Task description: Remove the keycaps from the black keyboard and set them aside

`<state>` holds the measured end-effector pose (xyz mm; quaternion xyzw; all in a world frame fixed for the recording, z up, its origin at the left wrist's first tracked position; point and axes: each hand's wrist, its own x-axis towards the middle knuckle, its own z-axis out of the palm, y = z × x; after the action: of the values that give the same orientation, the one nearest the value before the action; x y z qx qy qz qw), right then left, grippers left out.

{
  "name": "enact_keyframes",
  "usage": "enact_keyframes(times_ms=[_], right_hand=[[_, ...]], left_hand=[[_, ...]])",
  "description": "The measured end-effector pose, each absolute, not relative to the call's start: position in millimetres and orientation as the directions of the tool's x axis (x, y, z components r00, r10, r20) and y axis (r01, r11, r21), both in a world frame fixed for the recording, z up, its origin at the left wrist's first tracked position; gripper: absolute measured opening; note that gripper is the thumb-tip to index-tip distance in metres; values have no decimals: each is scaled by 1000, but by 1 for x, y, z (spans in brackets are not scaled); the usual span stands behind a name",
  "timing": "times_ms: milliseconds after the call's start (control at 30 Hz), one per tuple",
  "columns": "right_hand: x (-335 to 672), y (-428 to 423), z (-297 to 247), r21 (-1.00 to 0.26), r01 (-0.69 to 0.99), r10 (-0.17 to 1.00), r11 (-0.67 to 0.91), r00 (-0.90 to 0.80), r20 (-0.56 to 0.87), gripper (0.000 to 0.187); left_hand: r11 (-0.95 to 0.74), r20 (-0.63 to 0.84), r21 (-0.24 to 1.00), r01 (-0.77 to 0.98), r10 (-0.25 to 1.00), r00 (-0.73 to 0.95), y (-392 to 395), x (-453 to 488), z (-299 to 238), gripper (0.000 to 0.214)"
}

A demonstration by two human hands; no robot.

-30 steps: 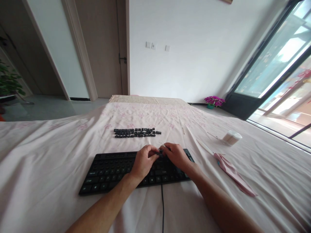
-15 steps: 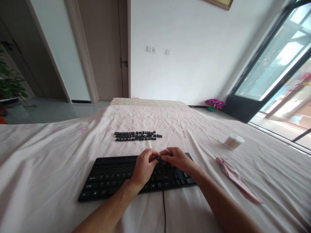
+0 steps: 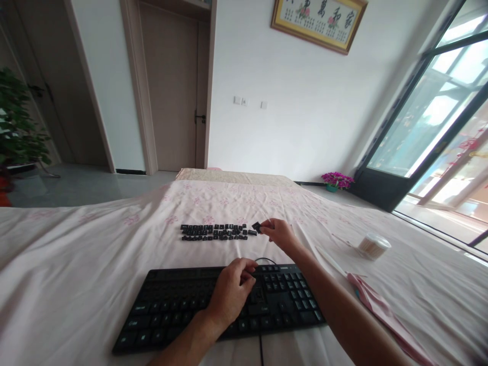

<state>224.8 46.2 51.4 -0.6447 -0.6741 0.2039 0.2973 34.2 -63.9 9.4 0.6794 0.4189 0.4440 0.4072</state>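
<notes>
A black keyboard (image 3: 179,300) lies on the cloth, with a bare patch among its keys right of my left hand. My left hand (image 3: 231,292) rests over the middle of it, fingers loosely curled, a small gap between thumb and index, nothing visible in them. Beyond the keyboard, my right hand (image 3: 280,234) pinches a black keycap (image 3: 256,227) just above the cloth. A thin pale wire tool (image 3: 269,219) sticks up from the same hand; its grip is hidden. Left of that keycap, several loose keycaps (image 3: 215,232) lie in three rows.
A pink floral cloth (image 3: 76,264) covers the table. To the right stand a clear tub of cotton swabs (image 3: 374,247) and a folded pink cloth (image 3: 381,305). The keyboard's cable (image 3: 261,351) runs toward me; a dark loop (image 3: 267,260) shows behind the keyboard.
My right hand has moved forward from the keyboard to beside the keycap rows, taking the keycap and wire tool. My left hand has stayed over the keyboard. The view has tilted up.
</notes>
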Motion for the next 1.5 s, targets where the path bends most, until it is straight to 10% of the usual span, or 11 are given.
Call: enact_keyframes(times_ms=[833,1500], right_hand=[[202,119,27,-295,946,988,-131,148,36,19],[255,-58,42,-103,991,948,-80,108,301,32]], left_hand=[[-411,301,853,322,891,341,-64,33,9,23],[-507,466,829,237,860,209,-74,17,27,18]])
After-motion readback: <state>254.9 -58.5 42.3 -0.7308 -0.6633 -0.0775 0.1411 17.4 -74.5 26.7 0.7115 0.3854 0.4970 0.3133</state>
